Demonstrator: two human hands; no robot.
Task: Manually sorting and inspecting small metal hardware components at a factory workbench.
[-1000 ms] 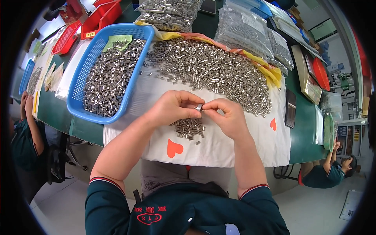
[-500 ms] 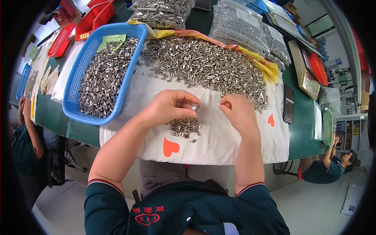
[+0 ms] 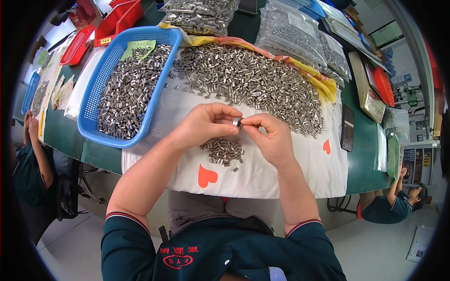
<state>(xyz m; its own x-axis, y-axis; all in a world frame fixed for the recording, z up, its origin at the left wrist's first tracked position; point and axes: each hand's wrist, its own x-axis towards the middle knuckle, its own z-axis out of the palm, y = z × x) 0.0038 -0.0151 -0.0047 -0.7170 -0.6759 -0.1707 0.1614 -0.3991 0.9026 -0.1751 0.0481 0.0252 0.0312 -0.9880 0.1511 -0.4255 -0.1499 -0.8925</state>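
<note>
My left hand (image 3: 204,126) pinches a shiny metal sleeve (image 3: 236,121) between thumb and fingers above the white cloth (image 3: 262,180). My right hand (image 3: 273,140) is closed in a pinch, its fingertips right against the sleeve's right side. What sits between those fingertips is too small and covered to tell. Under my left hand lies a small heap of short metal sleeves (image 3: 225,151), partly hidden by it. Beyond both hands, a large pile of similar sleeves (image 3: 253,79) spreads over the cloth.
A blue perforated basket (image 3: 84,119) full of metal sleeves stands on the left. Bags of metal parts (image 3: 288,35) lie at the back. To the right is a dark phone (image 3: 347,127) on the green table (image 3: 361,164). People sit at both sides.
My right hand has moved left from beside the large pile, and its fingertips now meet the sleeve in my left hand. The left hand keeps its hold.
</note>
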